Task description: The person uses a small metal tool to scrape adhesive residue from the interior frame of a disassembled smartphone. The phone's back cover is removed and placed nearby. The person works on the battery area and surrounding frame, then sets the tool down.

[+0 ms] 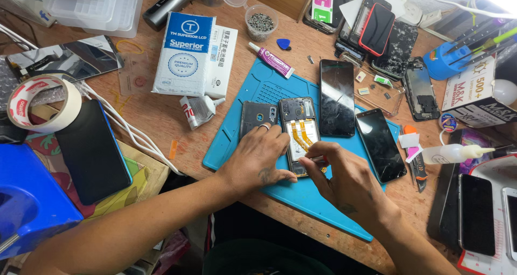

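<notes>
Two hands on opened phone (pixel 298 135), left hand (pixel 258 159) steadying, right hand (pixel 344 180) at lower edge

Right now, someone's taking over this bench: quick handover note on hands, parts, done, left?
Left hand: flat on the blue mat, steadying the opened phone.
Right hand: pinching a small tool at the phone's lower half.
Grey back cover: off, lying left of the phone.
Two dark screens lie to the right.
Done: back removed, orange flex cables exposed.
Left: internal work and reassembly.
</notes>
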